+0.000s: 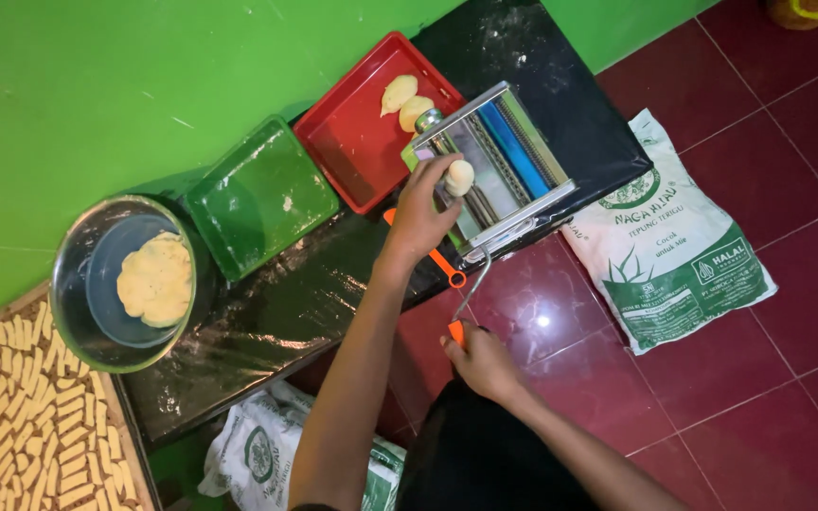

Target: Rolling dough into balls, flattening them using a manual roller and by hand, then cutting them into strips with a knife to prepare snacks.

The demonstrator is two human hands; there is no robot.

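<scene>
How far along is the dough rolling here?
Done: cut strips cover the tray at lower left. In hand: the left hand holds a dough piece at the pasta roller; the right hand grips the crank handle. Left: two dough pieces in the red tray, and a dough lump in the metal bowl.

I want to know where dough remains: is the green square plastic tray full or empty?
Almost empty. The green square plastic tray shows its bare bottom with only a few pale specks, no dough pieces.

Pasta roller [499,170] — polished metal; trays [352,132] — glossy plastic; bowl [78,322] — shiny steel; bench [276,303] — glossy black, flour-dusted.
</scene>
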